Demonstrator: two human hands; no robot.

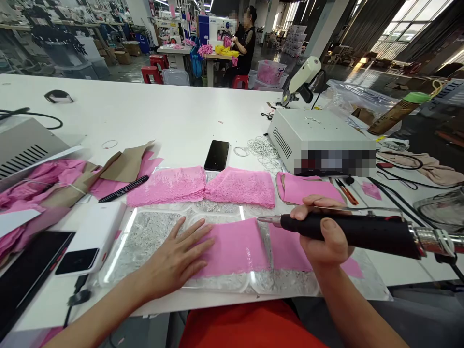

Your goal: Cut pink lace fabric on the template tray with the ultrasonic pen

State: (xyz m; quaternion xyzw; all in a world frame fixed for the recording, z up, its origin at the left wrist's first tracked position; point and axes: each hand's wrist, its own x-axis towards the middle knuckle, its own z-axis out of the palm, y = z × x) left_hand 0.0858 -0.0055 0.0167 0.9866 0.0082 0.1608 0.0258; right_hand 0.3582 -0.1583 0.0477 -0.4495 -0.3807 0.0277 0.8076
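My left hand point(188, 251) lies flat with spread fingers, its fingertips on the left edge of a pink fabric piece point(235, 249). That piece rests on a clear plastic template point(145, 241) with glittery patches. My right hand point(326, 232) is wrapped round a black handheld tool point(355, 232) with a thin metal tip and a cable end at right. The tip points left, by the fabric's upper right corner; whether it touches cannot be told. Another pink piece point(288, 249) lies under the right wrist. Behind are two pink lace stacks point(170, 186) and a plain pink stack point(308, 188).
A black phone point(216, 155), tangled white cord point(263, 150) and a grey control box point(319, 137) stand behind. At left are a marker pen point(123, 189), a white power bank point(90, 237) and bundled pink fabric point(43, 188). A co-worker point(244, 48) sits at a far table.
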